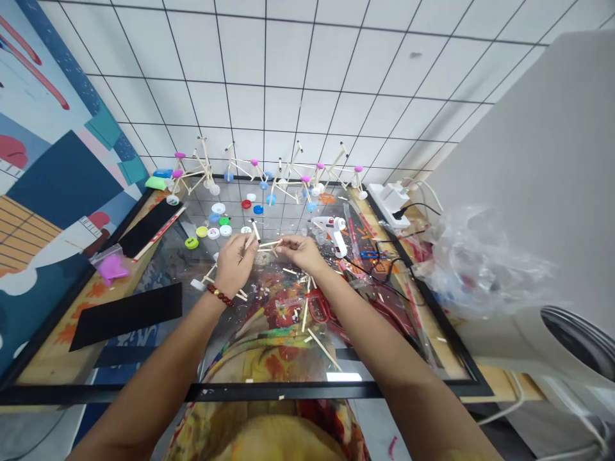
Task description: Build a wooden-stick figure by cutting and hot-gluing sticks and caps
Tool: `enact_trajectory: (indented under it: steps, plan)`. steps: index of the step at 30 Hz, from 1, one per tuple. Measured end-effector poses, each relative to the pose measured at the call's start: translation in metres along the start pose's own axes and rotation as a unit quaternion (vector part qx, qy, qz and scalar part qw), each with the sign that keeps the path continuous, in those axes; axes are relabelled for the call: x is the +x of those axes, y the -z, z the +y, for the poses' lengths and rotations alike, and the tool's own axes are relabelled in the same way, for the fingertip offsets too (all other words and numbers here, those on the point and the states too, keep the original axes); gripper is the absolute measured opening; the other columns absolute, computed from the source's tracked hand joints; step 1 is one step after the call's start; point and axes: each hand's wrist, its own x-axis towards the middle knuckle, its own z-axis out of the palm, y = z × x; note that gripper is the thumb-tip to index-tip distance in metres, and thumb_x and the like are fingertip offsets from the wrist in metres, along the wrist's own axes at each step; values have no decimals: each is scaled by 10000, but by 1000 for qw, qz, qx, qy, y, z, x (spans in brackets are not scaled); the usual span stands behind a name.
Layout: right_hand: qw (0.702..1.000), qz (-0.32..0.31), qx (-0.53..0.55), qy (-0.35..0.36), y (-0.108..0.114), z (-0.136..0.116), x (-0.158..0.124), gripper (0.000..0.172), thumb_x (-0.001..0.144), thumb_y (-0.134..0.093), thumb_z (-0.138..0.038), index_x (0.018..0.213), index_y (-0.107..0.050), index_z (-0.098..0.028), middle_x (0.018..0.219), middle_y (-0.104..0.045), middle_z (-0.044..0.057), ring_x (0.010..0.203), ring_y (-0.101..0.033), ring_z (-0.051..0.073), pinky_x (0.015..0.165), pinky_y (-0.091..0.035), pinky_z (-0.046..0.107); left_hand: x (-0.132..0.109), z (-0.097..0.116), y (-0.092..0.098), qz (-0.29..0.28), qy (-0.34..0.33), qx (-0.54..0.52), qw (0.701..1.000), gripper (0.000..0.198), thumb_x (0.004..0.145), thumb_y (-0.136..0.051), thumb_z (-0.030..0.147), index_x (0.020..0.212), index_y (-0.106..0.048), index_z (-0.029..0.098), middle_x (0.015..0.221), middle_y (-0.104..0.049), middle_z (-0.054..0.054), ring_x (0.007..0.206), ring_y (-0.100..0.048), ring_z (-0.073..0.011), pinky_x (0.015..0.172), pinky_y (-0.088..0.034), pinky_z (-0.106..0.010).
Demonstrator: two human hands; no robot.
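My left hand (234, 264), with a beaded bracelet at the wrist, is closed around a small frame of pale wooden sticks (270, 244). One upright stick of it has a dark tip, and thin sticks stretch from it toward the right. Thumb and fingers of my right hand (298, 251) pinch the right end of these sticks. Below my left wrist, more joined sticks and a white cap (196, 284) show; whether they belong to the held frame I cannot tell. A white hot glue gun (331, 232) lies just beyond my right hand.
Several stick models with coloured caps (288, 186) stand along the tiled wall. Loose bottle caps (218, 209) lie in front of them. Red scissors (319, 306) and loose sticks (324, 349) are near my right forearm. A power strip (388, 203) and crumpled plastic bag (485, 262) are at right.
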Motion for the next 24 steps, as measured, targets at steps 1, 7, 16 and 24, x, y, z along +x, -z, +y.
enact_trajectory:
  steps: [1, 7, 16, 24]
  plan:
    - [1000, -2, 5, 4, 0, 1, 0, 279, 644, -766, -393, 812, -720, -175, 700, -695, 7, 633, -615, 147, 685, -519, 298, 1, 0, 1, 7, 4, -1, 1000, 219, 945, -524, 347, 985, -683, 202, 981, -689, -67, 940, -636, -204, 846, -481, -327]
    - [1000, 9, -20, 12, 1, 10, 3, 199, 707, -703, -375, 772, -727, -188, 700, -691, 1, 674, -633, 156, 716, -522, 304, 2, -1, 3, 14, 8, 2, 1000, 204, 910, -576, 343, 994, -684, 191, 987, -686, -66, 935, -631, -203, 855, -488, -328]
    - [970, 52, -233, 36, 3, -11, -7, 252, 652, -750, -242, 894, -707, -185, 858, -709, 39, 642, -607, 147, 653, -492, 289, -1, -1, -1, -8, 15, 6, 1000, 187, 923, -566, 319, 995, -695, 205, 930, -694, -46, 907, -650, -197, 827, -496, -317]
    - [913, 5, -403, 55, 1, -17, -18, 93, 755, -684, -247, 699, -721, -183, 719, -704, 41, 634, -613, 160, 627, -442, 269, -2, -3, -3, -8, 5, 0, 1000, 182, 935, -554, 326, 949, -685, 200, 942, -687, -52, 912, -654, -194, 818, -488, -313]
